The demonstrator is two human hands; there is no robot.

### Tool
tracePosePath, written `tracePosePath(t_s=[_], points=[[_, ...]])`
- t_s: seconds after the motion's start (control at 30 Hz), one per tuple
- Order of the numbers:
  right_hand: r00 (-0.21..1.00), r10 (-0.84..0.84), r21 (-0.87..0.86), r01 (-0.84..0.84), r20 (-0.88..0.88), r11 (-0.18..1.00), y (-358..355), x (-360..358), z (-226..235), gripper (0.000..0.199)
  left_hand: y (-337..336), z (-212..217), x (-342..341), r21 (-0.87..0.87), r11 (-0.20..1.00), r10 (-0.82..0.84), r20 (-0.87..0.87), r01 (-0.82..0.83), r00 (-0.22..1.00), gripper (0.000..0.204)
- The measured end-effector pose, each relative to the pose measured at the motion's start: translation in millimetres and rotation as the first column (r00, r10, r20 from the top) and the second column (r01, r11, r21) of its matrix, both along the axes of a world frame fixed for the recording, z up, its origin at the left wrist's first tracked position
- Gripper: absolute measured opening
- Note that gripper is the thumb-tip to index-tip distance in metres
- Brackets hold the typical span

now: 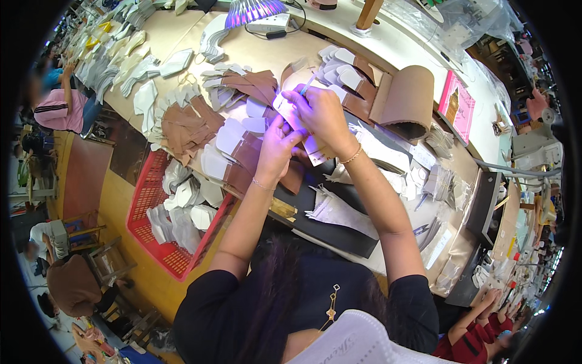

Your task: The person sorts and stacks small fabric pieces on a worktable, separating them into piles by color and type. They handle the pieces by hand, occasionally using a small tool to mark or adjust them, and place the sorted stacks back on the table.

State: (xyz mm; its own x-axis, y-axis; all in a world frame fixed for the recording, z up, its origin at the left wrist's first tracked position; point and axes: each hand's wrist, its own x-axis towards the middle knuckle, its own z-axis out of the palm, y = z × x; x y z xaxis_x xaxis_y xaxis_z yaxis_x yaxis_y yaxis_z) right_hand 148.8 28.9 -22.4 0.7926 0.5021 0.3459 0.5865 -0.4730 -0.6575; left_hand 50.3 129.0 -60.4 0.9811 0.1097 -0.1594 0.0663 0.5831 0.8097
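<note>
Under a purple-tinted light, my left hand (277, 153) is closed on the lower left edge of a small white cut piece (316, 151). My right hand (324, 116) is closed just above it, with a slim pen-like tool (308, 84) sticking up between its fingers. The tool's tip is hidden behind that hand. Left of my hands lie brown leather pieces (249, 151) with white rounded parts on them. Similar pieces with white tops (348, 76) lie beyond my right hand.
A ribbed lamp (254, 12) stands at the far edge. A curled brown sheet (409, 100) and pink booklet (456, 106) lie right. The red basket (145, 200) holds white pieces below the table's left edge. White scalloped pieces (339, 212) rest near my body. Several people are around.
</note>
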Motion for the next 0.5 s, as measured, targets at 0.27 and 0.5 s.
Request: tracePosePath(t_s=[0.27, 0.5], points=[[1.000, 0.009, 0.026, -0.008, -0.022, 1.000, -0.3, 1.1, 2.8, 0.031, 3.0, -1.0, 0.5, -0.005, 0.999, -0.035, 0.019, 0.035, 0.999, 0.052], [1.000, 0.018, 0.051, -0.018, -0.013, 0.999, 0.4, 0.3, 1.3, 0.032, 5.9, -0.4, -0.7, -0.003, 0.999, -0.048, -0.010, 0.048, 0.999, 0.054]])
